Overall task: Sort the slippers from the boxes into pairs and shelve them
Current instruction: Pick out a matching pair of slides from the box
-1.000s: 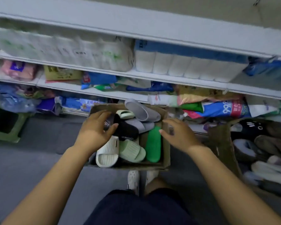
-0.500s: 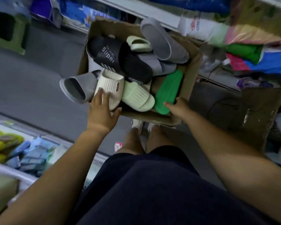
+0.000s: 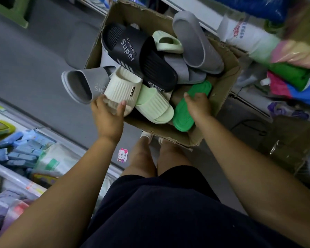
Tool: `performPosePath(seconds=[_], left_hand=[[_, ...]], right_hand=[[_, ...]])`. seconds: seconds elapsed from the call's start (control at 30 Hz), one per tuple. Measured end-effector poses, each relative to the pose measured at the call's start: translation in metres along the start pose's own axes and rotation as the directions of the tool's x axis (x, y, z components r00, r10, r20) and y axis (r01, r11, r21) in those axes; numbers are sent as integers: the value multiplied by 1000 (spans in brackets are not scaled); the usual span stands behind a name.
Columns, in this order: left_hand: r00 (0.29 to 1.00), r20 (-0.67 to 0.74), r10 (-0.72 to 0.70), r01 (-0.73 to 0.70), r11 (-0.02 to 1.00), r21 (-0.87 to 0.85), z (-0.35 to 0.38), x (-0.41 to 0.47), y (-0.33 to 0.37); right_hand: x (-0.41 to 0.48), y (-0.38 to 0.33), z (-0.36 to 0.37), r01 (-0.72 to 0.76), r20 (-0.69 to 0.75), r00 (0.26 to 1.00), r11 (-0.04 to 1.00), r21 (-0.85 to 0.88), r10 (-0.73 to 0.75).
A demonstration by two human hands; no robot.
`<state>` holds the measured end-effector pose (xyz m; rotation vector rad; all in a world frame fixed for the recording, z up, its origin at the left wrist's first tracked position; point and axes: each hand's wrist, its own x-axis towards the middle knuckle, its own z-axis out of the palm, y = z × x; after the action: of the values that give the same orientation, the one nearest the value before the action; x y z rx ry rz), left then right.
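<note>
A cardboard box point(image 3: 227, 86) on the floor holds several loose slippers. My left hand point(image 3: 107, 117) grips the toe end of a cream ribbed slipper point(image 3: 123, 86) at the box's near left corner. My right hand point(image 3: 198, 104) holds a bright green slipper point(image 3: 183, 115) that stands on edge along the box's near right side. Between them lies a pale green ribbed slipper point(image 3: 153, 106). Behind are black slippers point(image 3: 129, 49), grey slippers point(image 3: 195, 42) and a small pale green one point(image 3: 166, 42). One grey slipper point(image 3: 82, 85) hangs over the box's left wall.
Stocked shelves point(image 3: 258, 38) run behind the box, packed with bagged goods. A second cardboard box point(image 3: 292, 140) stands at the right. Another shelf with blue packs point(image 3: 25, 153) is at my left. Grey floor point(image 3: 34, 59) lies left of the box; a green stool point(image 3: 9, 9) stands far left.
The camera has tilted down and closer over the box. My left hand has closed round the cream slipper's toe, and my right hand has moved onto the bright green slipper.
</note>
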<state>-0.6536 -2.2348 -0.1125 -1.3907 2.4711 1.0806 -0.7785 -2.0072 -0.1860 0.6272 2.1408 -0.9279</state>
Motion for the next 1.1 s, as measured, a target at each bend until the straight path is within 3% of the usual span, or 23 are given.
performPosePath(seconds=[0.1, 0.33, 0.57, 0.8, 1.1], left_hand=[[994, -41, -100, 102, 994, 33, 2, 0, -3], [973, 10, -230, 229, 965, -128, 10, 3, -34], [979, -39, -199, 190, 966, -174, 18, -3, -48], [979, -32, -201, 194, 968, -160, 7, 4, -46], [985, -19, -174, 169, 974, -150, -2, 9, -44]], right_hand=[[13, -24, 1, 85, 133, 986, 986, 142, -104], [58, 3, 51, -306, 447, 882, 902, 306, 147], [109, 37, 107, -356, 577, 803, 896, 264, 149], [76, 32, 100, -435, 589, 797, 804, 405, 135], [56, 19, 104, -582, 701, 687, 723, 372, 192]])
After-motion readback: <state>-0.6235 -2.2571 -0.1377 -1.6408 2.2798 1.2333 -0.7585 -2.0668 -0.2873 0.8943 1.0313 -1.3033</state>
